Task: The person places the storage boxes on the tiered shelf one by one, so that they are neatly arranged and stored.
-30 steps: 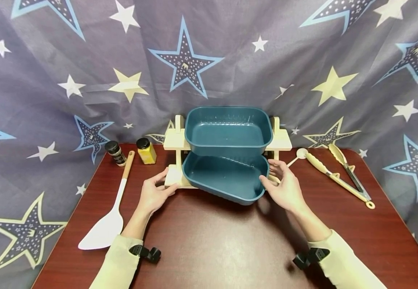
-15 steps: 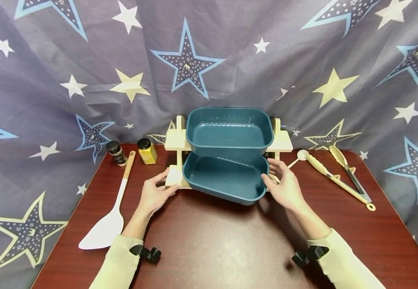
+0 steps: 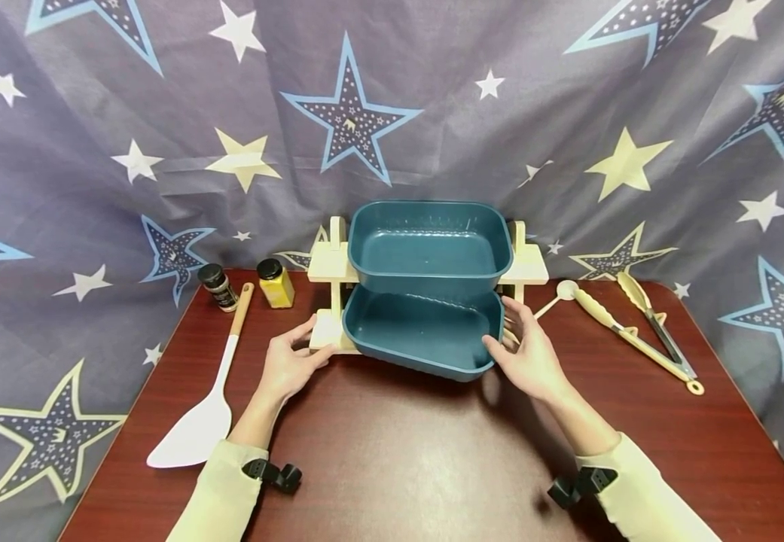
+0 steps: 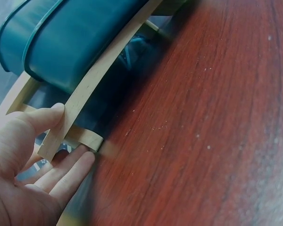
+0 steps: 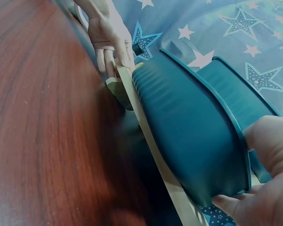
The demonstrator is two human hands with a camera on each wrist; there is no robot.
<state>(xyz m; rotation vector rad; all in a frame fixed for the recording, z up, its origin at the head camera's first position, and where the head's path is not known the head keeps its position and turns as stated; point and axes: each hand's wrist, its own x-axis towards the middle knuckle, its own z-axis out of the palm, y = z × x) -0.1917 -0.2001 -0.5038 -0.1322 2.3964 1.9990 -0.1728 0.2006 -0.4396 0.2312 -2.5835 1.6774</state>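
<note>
A two-tier wooden rack [image 3: 326, 331] carries a teal plastic bin on each level. The upper bin [image 3: 430, 252] sits square on its shelf. The lower bin [image 3: 422, 335] is askew, its right front corner jutting past the shelf edge. My left hand [image 3: 290, 365] grips the left end of the lower shelf; the left wrist view shows the thumb on top of the slat [image 4: 92, 77] and fingers below. At the lower bin's right end, my right hand [image 3: 532, 361] holds the wall, with the thumb at the rim in the right wrist view.
A white spatula [image 3: 195, 429] with a wooden handle lies left. Behind it stand a black-capped spice jar [image 3: 218, 288] and a yellow bottle [image 3: 276, 286]. To the right lie tongs [image 3: 642, 346] and a small white spoon [image 3: 566, 289]. A star-patterned curtain [image 3: 446, 135] hangs behind the table.
The lower bin's right front corner has shifted slightly back toward the shelf, with my right hand moving along with it. My left hand has stayed on the rack.
</note>
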